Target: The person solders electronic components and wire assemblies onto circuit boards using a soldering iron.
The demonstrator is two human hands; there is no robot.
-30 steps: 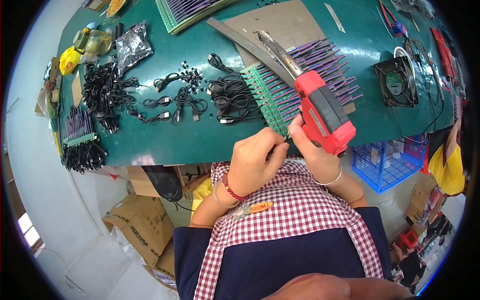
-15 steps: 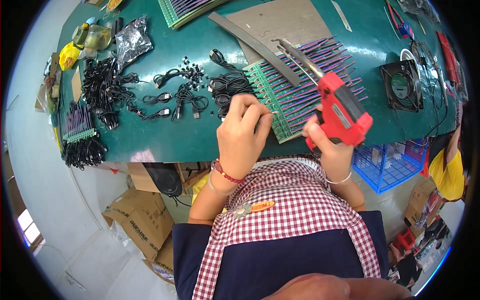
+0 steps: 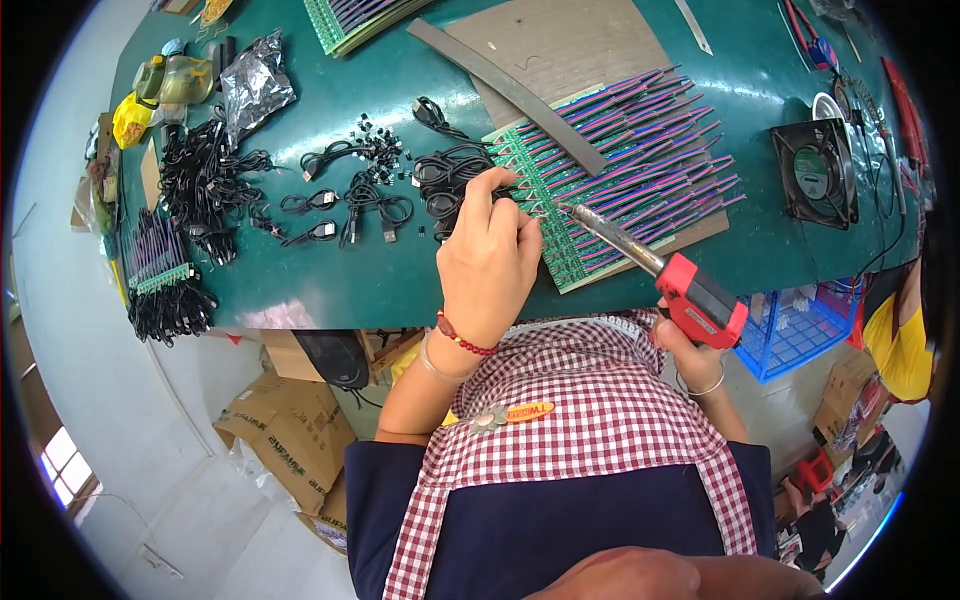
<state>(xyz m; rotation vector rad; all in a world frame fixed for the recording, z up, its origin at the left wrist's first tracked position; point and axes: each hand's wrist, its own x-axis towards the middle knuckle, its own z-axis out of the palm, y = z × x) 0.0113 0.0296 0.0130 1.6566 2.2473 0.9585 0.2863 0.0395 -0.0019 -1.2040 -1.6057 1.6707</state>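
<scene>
My right hand point(image 3: 685, 345) grips a red soldering gun point(image 3: 706, 300). Its metal tip touches or hovers just over the left part of a green circuit board panel point(image 3: 568, 268); I cannot tell which. Rows of purple, pink and blue wires point(image 3: 670, 185) run rightward from the panel. My left hand point(image 3: 487, 260) is closed in a pinch at the panel's left edge, and what its fingers hold is hidden. Black cables point(image 3: 455, 170) lie just beyond that hand. A flat grey bar point(image 3: 510, 90) rests across the panel's wires.
Several black USB cables point(image 3: 375, 210) and small black parts point(image 3: 378, 150) lie left of the panel. Further left are a cable heap point(image 3: 205, 185), a wired board bundle point(image 3: 165, 278) and a silver bag point(image 3: 258, 88). At the right stands a black fan point(image 3: 815, 175), above a blue crate point(image 3: 800, 335).
My right hand has lowered the soldering gun and moved slightly right, bringing its tip down and to the panel's left part. My left hand stays pinched at the panel's edge.
</scene>
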